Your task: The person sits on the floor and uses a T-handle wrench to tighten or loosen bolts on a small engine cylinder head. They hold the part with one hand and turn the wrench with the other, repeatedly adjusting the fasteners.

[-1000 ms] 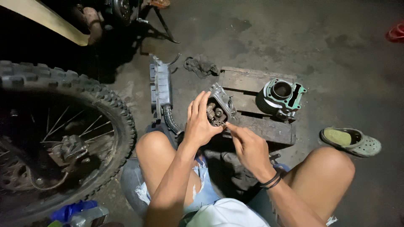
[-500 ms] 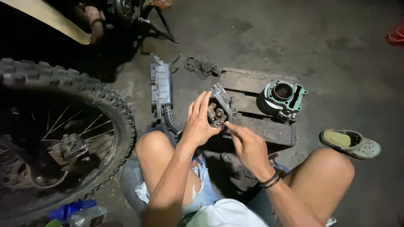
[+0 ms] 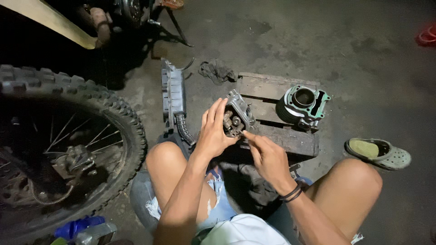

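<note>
My left hand [image 3: 213, 131] grips a grey metal cylinder head [image 3: 236, 115], tilted up above the near edge of a low wooden pallet [image 3: 272, 90]. My right hand [image 3: 268, 156] has its fingertips pinched together against the lower edge of that part; whether something small sits between them I cannot tell. A ribbed engine cylinder with a green gasket [image 3: 303, 103] stands on the pallet to the right. My bare knees frame both hands.
A knobby motorcycle wheel [image 3: 68, 149] fills the left. A grey plastic cover with a ribbed hose [image 3: 175, 97] lies beside the pallet, a dark rag [image 3: 217, 70] behind it. A green clog [image 3: 378, 153] sits right, a blue bottle [image 3: 77, 227] at bottom left.
Barely any change: my hands stay on the cylinder head and only the right fingertips shift slightly at its lower edge.
</note>
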